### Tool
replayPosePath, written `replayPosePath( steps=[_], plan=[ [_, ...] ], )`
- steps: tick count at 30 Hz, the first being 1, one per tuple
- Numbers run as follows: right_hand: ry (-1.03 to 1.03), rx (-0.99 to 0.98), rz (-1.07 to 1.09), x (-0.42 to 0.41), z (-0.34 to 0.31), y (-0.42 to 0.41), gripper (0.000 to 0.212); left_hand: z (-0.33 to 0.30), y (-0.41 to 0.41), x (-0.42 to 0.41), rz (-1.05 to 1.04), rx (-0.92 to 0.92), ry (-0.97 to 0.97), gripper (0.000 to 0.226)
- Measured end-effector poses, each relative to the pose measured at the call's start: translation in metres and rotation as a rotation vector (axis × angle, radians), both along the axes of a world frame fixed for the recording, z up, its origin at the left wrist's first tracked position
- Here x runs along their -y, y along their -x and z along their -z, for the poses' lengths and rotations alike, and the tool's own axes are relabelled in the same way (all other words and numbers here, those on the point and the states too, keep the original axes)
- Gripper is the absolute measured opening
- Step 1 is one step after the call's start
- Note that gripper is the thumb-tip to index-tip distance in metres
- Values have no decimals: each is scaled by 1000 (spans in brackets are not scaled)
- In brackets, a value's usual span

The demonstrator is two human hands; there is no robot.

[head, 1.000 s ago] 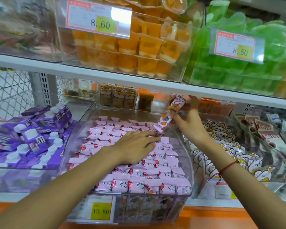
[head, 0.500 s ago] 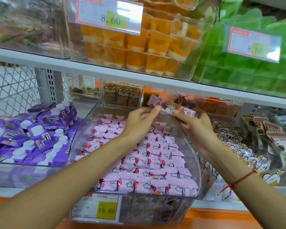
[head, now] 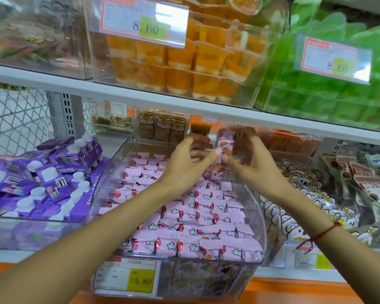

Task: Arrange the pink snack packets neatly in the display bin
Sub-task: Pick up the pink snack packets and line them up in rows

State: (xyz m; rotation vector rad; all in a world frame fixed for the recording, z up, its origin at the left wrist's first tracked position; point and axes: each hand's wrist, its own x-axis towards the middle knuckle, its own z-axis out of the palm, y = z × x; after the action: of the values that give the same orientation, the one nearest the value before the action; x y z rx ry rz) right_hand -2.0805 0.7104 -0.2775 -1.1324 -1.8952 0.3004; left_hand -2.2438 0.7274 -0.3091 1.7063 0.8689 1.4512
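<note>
Pink packet [head: 223,154] pinched upright between our left hand [head: 184,165] and right hand [head: 253,165], we judged it should be laid flat in the bin [head: 259,216].

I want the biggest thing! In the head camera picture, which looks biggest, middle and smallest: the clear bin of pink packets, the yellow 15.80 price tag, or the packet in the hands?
1. The clear bin
2. The 15.80 price tag
3. The held packet, partly hidden by fingers and farther away, so this is only how it looks.
</note>
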Motion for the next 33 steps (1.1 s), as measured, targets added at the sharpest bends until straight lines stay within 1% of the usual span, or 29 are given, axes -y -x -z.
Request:
replayPosePath(
  steps=[1, 3, 5, 6, 7, 9, 13, 16, 21, 24, 26, 29, 31, 33],
  plan=[
    [-31, -29, 47, -2, 3, -2, 49, 3, 0, -1, -28, -110, 6, 29],
    [-37, -28, 144, -7, 8, -6, 48, 12, 1, -3, -85, -453, -8, 41],
    [-1, 46, 155, -12, 10, -7, 40, 20, 4, -5, -81, -800, -51, 45],
    [14, 112, 148, -15, 11, -7, 39, 22, 5, -6, -66, -929, -76, 44],
    [26, 185, 147, -18, 11, -8, 39, 24, 5, -7, -55, -1020, -94, 43],
    [48, 315, 153, -23, 6, -11, 40, 25, 6, -9, -57, -1111, -107, 42],
    [114, 508, 167, -34, -9, -22, 39, 28, 6, -12, -56, -1126, -99, 42],
    [161, 636, 129, -40, -16, -23, 31, 30, 6, -13, -51, -1109, -95, 42],
    [275, 999, 83, -50, -19, -12, 19, 30, 6, -13, -42, -1115, -95, 43],
    [239, 1154, 97, -53, -8, -7, 18, 30, 6, -13, -44, -1121, -90, 43],
    [263, 1184, 89, -53, -7, -5, 19, 30, 6, -13, -42, -1122, -90, 43],
    [362, 1154, 42, -50, -15, -2, 25, 29, 6, -12, -38, -1118, -95, 43],
    [328, 1086, 60, -45, -20, -4, 30, 28, 7, -10, -39, -1076, -113, 43],
    [234, 972, 102, -39, -22, -8, 27, 26, 9, -7, -56, -1021, -141, 43]
  ],
)
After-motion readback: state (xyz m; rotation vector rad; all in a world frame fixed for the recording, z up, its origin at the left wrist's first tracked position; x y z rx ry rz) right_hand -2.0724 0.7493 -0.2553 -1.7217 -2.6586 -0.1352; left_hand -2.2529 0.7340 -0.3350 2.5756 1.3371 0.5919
